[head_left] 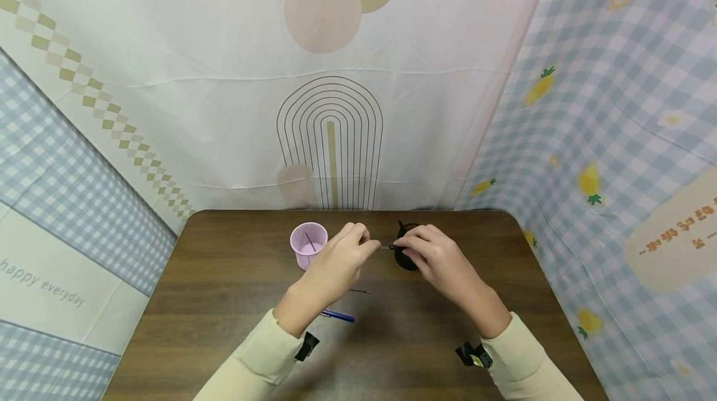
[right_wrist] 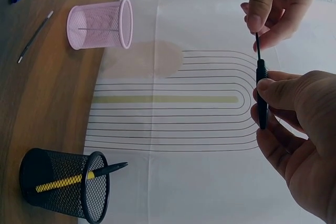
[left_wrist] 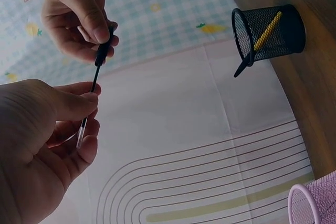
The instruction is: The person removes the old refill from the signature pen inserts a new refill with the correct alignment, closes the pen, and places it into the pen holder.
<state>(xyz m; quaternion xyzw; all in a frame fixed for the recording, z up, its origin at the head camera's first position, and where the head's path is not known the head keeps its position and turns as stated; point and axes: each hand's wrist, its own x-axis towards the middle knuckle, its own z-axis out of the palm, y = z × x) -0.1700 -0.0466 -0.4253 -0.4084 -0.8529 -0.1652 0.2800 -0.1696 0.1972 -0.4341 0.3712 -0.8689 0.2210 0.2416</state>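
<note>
Two pinches held: left hand [head_left: 343, 258] on refill [left_wrist: 95, 79], right hand [head_left: 444, 261] on pen barrel [right_wrist: 262, 71]; joining or parting them probably needed straight alignment.

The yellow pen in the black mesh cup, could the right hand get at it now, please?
Probably not immediately: the right hand grips a black barrel, though the yellow pen sticks out of the black mesh cup, apparently unobstructed.

Your right hand [head_left: 439, 258] grips a slim black pen barrel [right_wrist: 262, 98], and your left hand [head_left: 338, 254] pinches a thin dark refill [left_wrist: 95, 80] whose far end looks pale and clear. The two line up end to end, the refill meeting the barrel, both held in the air between your fingers.
</note>
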